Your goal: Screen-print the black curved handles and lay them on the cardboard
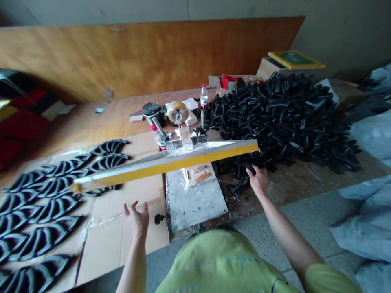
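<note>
My left hand (137, 217) hovers over the cardboard sheet (105, 244) with its fingers spread and nothing in them. At the near edge of a big heap of black curved plastic pieces (275, 110), my right hand (259, 181) has thumb and fingers closed on one black curved piece (251, 168). Between my hands stands a small bench fixture with a pale, stained metal plate (195, 203). Above that plate, a long yellow-edged bar (171, 163) runs crosswise. A clear bag with orange-brown items (200, 175) lies on the plate.
Rows of black curved pieces (42, 240) lie on cardboard at the left. Behind the fixture are a dark can (152, 112), a tape roll (177, 113) and a plastic bottle (204, 97). A carton with a yellow frame (295, 60) stands back right; pale sacks (366, 219) are right.
</note>
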